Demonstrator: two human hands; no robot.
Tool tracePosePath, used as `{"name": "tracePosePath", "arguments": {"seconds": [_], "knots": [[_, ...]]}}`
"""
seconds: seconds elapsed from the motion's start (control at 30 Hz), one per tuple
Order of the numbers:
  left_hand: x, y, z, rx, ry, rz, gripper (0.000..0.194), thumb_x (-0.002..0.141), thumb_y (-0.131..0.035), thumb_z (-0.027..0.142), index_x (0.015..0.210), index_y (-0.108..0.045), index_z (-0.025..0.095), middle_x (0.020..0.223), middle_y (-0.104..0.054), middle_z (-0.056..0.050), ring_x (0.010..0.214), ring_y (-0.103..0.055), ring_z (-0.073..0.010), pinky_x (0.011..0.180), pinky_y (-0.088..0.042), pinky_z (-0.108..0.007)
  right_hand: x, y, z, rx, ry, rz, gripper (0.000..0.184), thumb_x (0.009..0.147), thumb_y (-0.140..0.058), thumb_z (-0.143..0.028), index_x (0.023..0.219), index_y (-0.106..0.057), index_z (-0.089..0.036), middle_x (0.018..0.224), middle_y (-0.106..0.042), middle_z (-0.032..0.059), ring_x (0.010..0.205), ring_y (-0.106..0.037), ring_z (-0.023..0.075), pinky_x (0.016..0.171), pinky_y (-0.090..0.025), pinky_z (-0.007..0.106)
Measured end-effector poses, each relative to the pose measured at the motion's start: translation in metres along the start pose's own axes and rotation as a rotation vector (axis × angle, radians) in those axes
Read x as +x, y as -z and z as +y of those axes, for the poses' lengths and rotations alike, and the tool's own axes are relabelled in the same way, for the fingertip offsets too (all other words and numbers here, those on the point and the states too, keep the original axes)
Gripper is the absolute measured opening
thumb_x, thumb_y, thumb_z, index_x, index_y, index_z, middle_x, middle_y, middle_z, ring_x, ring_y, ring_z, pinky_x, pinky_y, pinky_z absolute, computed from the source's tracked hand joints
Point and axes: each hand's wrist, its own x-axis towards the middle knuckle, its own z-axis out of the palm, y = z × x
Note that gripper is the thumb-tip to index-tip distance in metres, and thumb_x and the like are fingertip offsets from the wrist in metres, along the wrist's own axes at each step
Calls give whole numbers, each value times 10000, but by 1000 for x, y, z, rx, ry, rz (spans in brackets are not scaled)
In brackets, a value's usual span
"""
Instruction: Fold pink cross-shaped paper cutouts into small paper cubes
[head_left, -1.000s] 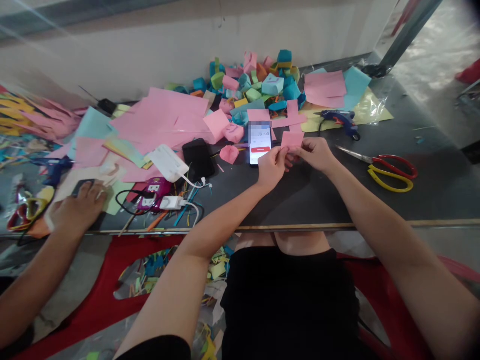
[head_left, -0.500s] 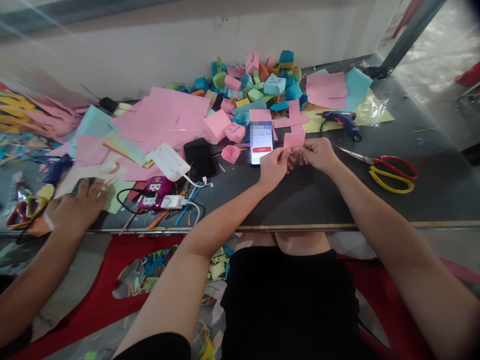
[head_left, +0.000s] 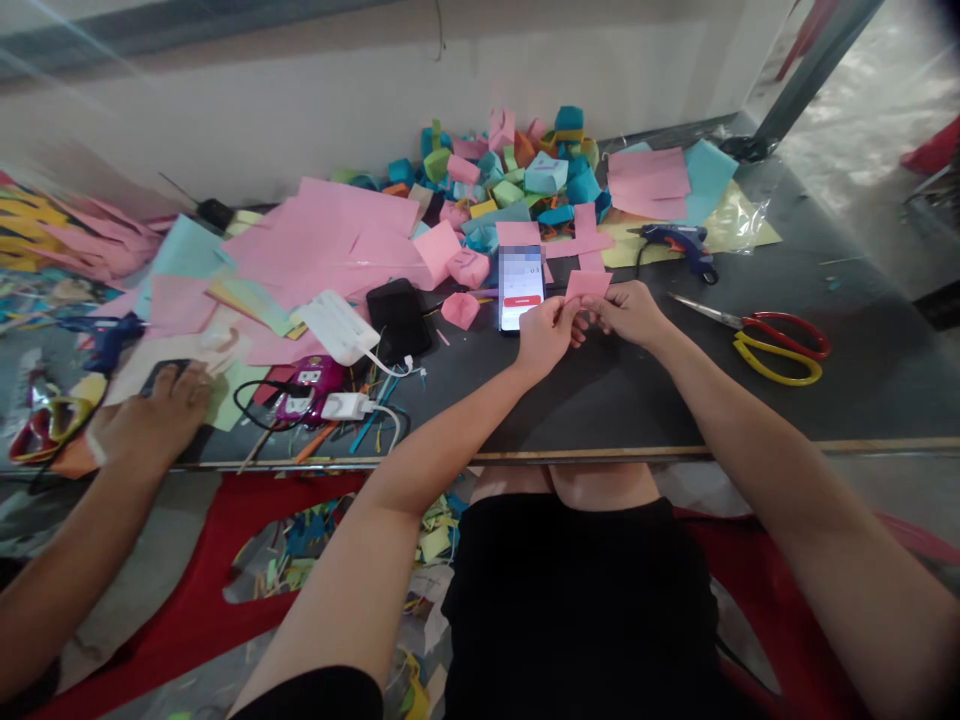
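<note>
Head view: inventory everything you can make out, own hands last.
Table: one, dark grey, centre
Small sheet: one, pink, above table's middle
Phone: one, white-lit, left of small sheet
Scissors: two, red-and-yellow handles, right and far left
Glue guns: two, blue, right and left
Folded shapes: many, mixed, table's rear
Loose sheets: many, mostly pink, table's rear
Black device: one, black, left of phone
White device: one, white, beside black device
Socket block: one, purple, near front edge
Paper scraps: many, mixed, table and floor
Chairs: number unclear, red, below
Co-worker's hand: one, bare, far left
Left hand: one, bare, holding small sheet
Right hand: one, bare, holding small sheet
</note>
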Motion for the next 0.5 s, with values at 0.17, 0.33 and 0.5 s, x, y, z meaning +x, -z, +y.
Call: {"name": "tracePosePath", "arguments": {"seconds": [0.17,0.33,0.5], "knots": [[-2,0,2,-14,3,-10,358,1095,-638,368,779,-636,198,690,-732,-3,499,-657,-67,480,-552,-189,1,0,5,43,-1,-45,777,809,-623,-961,546,-595,-231,440,-518,-6,421,-460,102,471,-347,298],[-4,-1,4,-12,-16,-24,397,1095,-641,382,742,-607,206,686,-718,4,486,-637,-48,449,-514,-167,3,2,9,32,-14,-114,762,860,-618,-919,545,-592,-225,466,-484,-9,469,-410,99,494,-303,307],[-2,-1,3,-33,7,-34,375,1109,-621,365,773,-620,198,695,-723,5,477,-624,-41,442,-504,-161,2,1,7,-3,-8,-92,734,908,-624,-861,549,-578,-222,495,-484,-5,515,-447,112,553,-357,313]]}}
